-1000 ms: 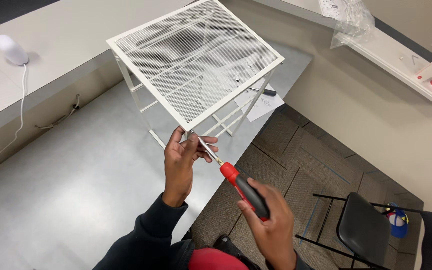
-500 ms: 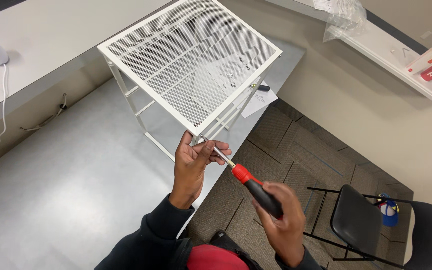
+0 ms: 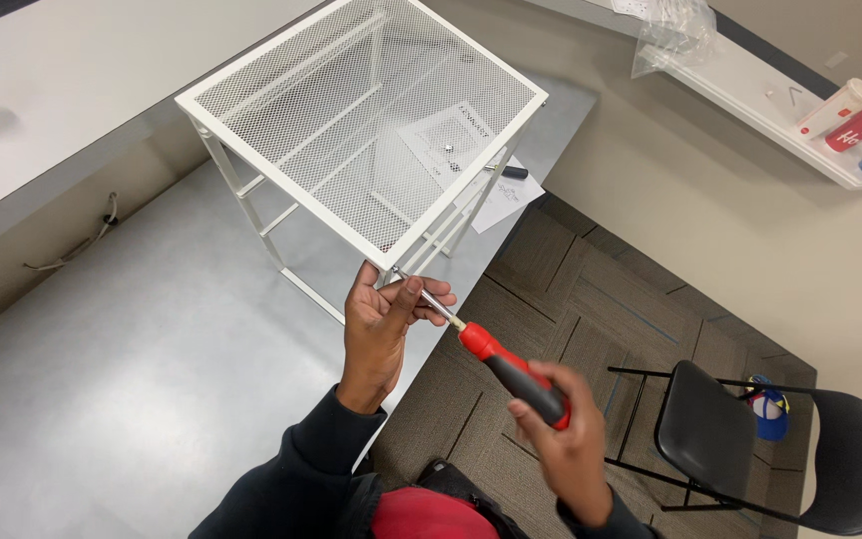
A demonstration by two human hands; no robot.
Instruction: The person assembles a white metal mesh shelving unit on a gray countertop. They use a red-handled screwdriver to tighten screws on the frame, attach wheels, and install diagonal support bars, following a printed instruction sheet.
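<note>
A white metal mesh rack [image 3: 361, 130] stands on a grey table [image 3: 132, 399]. My left hand [image 3: 379, 324] pinches the rack's nearest corner, with its fingers around the metal shaft of a screwdriver. My right hand [image 3: 566, 439] grips the red and black handle of that screwdriver [image 3: 511, 371]. The tip points up and left into the corner joint, hidden behind my left fingers.
Sheets of paper [image 3: 471, 160] lie on the table under the rack, with a small dark tool [image 3: 513, 172] beside them. A black chair [image 3: 750, 439] stands on the carpet at right. A white shelf [image 3: 780, 90] holds cups and a plastic bag [image 3: 670, 30].
My view has shifted, so the rack sits further left and higher in the frame. My right hand has dropped lower and looks blurred while still gripping the screwdriver handle. My left hand stays at the corner.
</note>
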